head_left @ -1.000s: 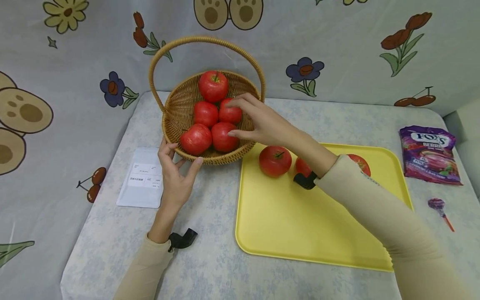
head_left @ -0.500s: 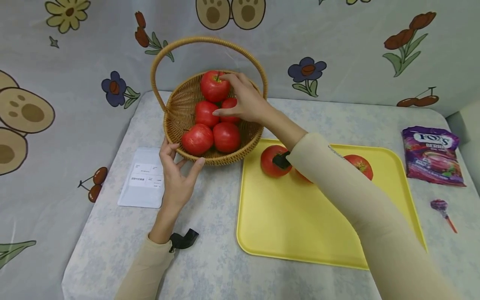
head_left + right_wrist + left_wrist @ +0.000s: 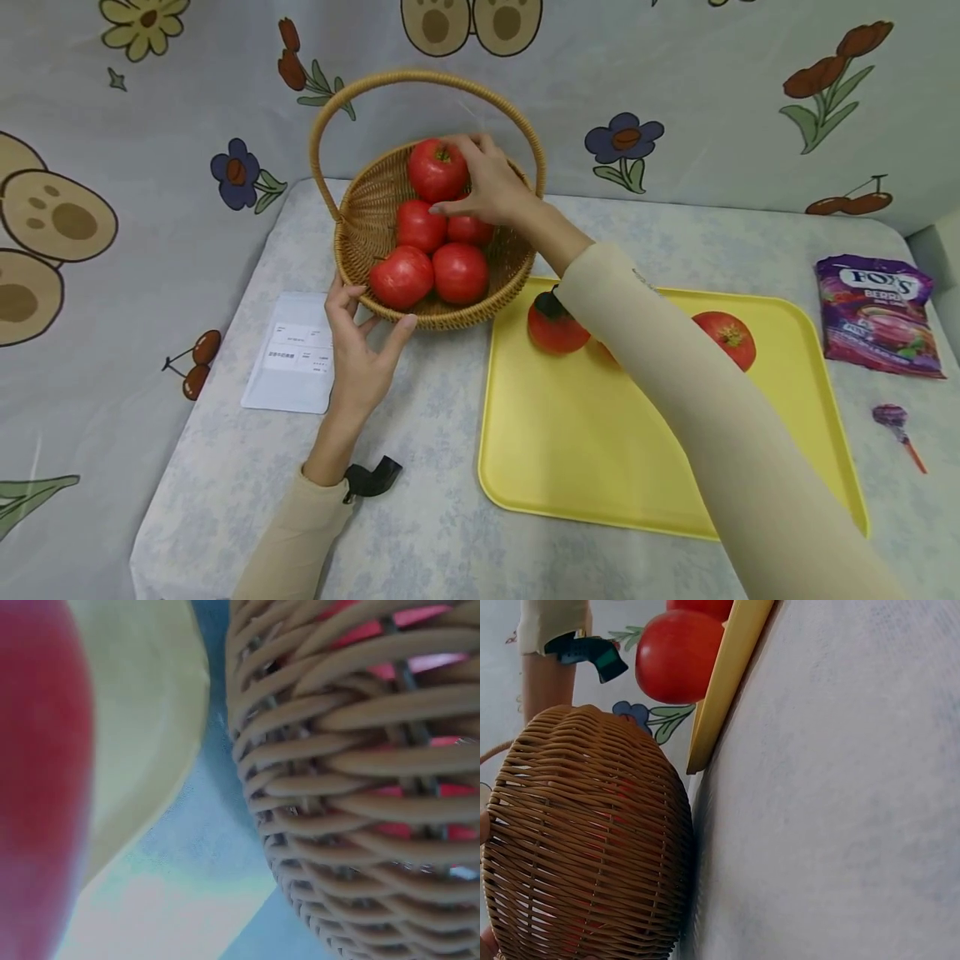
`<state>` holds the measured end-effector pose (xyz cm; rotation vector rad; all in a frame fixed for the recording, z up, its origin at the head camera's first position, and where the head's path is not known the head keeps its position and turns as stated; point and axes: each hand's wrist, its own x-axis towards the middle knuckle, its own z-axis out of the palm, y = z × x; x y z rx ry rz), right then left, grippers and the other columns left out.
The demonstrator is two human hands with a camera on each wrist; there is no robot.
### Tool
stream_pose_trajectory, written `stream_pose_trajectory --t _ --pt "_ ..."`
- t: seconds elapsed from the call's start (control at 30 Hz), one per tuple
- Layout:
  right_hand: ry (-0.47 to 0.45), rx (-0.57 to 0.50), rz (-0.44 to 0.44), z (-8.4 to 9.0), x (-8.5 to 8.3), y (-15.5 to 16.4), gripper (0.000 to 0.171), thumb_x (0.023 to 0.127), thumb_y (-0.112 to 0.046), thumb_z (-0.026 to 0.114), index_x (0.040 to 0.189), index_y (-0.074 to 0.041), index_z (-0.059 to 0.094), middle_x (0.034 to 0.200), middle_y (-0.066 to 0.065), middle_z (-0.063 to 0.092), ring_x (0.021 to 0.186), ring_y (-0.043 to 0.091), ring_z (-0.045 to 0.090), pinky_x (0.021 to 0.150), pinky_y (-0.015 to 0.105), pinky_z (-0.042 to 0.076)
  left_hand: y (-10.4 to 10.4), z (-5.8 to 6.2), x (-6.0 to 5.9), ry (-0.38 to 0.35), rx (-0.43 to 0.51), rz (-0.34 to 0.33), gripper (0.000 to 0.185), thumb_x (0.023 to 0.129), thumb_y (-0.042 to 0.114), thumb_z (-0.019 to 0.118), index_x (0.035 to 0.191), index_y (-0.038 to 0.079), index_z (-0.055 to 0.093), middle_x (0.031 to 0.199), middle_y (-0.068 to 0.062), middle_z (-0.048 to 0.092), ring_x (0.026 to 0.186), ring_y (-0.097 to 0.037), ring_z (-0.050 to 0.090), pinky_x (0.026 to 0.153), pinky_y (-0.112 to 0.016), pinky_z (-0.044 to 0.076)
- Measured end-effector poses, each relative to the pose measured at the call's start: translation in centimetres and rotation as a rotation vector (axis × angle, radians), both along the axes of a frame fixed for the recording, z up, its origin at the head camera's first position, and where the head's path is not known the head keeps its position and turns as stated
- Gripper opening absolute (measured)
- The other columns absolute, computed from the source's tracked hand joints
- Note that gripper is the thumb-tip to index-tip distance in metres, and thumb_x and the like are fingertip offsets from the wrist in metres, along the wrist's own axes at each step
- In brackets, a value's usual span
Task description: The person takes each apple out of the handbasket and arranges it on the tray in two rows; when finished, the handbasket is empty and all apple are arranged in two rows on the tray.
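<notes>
A wicker basket [image 3: 360, 200] with a tall arched handle holds several red tomatoes, tilted toward me at the back of the table. My left hand [image 3: 363, 367] grips its front left rim, thumb at the front edge. Inside the basket my right hand [image 3: 487, 183] curls round the topmost tomato [image 3: 437, 170], thumb below it and fingers behind its right side. Lower down lie other tomatoes [image 3: 402, 277], one partly covered by the right hand. The left wrist view shows the basket's woven side [image 3: 592, 840]; in the right wrist view the weave [image 3: 360, 772] is close.
To the right lies a yellow tray [image 3: 585, 450] bearing tomatoes [image 3: 726, 337], partly hidden by the right sleeve. A purple candy bag [image 3: 877, 317] and a lollipop [image 3: 892, 417] are at the far right. A white labelled packet [image 3: 292, 354] lies left of the left hand.
My right hand has moved up and back inside the basket, from above the lower right tomatoes to the topmost one, and its fingers have closed round it. The left hand keeps its grip.
</notes>
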<state>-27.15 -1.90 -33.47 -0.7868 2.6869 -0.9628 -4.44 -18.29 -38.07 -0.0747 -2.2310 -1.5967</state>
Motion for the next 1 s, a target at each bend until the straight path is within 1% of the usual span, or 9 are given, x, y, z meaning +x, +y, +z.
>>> stream_pose_trajectory --t 0.07,0.17,0.27,0.4,0.53,0.77,1.0 --pt "-0.011 -0.007 -0.012 0.0 -0.3 -0.2 0.087 0.080 -0.045 0.077 0.152 -0.030 0.029 0.155 0.008 0.023 0.143 0.027 0.027 0.112 0.045 0.034 0.0 0.0 0.0 0.001 0.000 0.001 0.059 0.087 0.000 0.069 0.127 -0.012 0.027 0.159 -0.028 0.001 0.147 -0.042 0.019 0.102 -0.056 0.040" --pt "-0.016 -0.019 -0.006 -0.1 -0.5 -0.5 0.086 0.081 -0.045 0.076 0.152 -0.032 0.029 0.153 0.009 0.024 0.142 0.026 0.029 0.111 0.045 0.035 0.0 0.1 0.0 0.004 -0.001 0.003 0.059 0.087 0.000 0.069 0.126 -0.013 0.027 0.160 -0.028 0.001 0.147 -0.041 0.020 0.101 -0.056 0.041" --pt "-0.018 -0.016 0.005 -0.2 -0.7 -0.7 0.084 0.082 -0.045 0.076 0.151 -0.035 0.029 0.152 0.009 0.025 0.140 0.026 0.031 0.110 0.045 0.036 0.0 0.1 0.0 0.005 -0.001 0.005 0.059 0.087 0.001 0.070 0.126 -0.013 0.028 0.160 -0.027 0.002 0.148 -0.037 0.022 0.101 -0.056 0.041" --pt "-0.017 -0.013 0.014 -0.6 -1.0 -0.9 0.083 0.083 -0.043 0.076 0.151 -0.035 0.030 0.151 0.010 0.025 0.139 0.026 0.032 0.109 0.045 0.037 0.1 0.0 -0.1 0.005 -0.001 0.006 0.058 0.087 0.001 0.070 0.125 -0.013 0.028 0.160 -0.027 0.002 0.148 -0.036 0.022 0.101 -0.055 0.041" --pt "0.006 -0.018 0.027 -0.8 -1.2 -1.1 0.079 0.085 -0.039 0.075 0.151 -0.033 0.033 0.151 0.010 0.027 0.138 0.026 0.033 0.110 0.043 0.036 0.1 0.0 -0.1 0.008 -0.001 0.007 0.058 0.086 0.000 0.070 0.124 -0.013 0.028 0.160 -0.028 0.002 0.147 -0.041 0.022 0.101 -0.056 0.042" --pt "0.087 -0.039 0.048 -1.1 -2.0 -1.6 0.068 0.086 -0.029 0.076 0.144 -0.023 0.042 0.147 0.007 0.038 0.133 0.021 0.041 0.110 0.034 0.035 0.1 0.1 -0.1 0.005 0.001 0.005 0.058 0.086 -0.001 0.070 0.124 -0.014 0.028 0.160 -0.028 0.002 0.147 -0.041 0.022 0.101 -0.055 0.042" --pt "0.131 -0.051 0.071 -1.3 -2.3 -1.8 0.066 0.085 -0.024 0.078 0.141 -0.018 0.045 0.142 0.008 0.042 0.130 0.023 0.044 0.110 0.034 0.035 -0.1 -0.1 -0.2 0.000 0.002 0.004 0.058 0.086 -0.001 0.070 0.124 -0.013 0.027 0.159 -0.029 0.001 0.147 -0.041 0.021 0.102 -0.055 0.041"
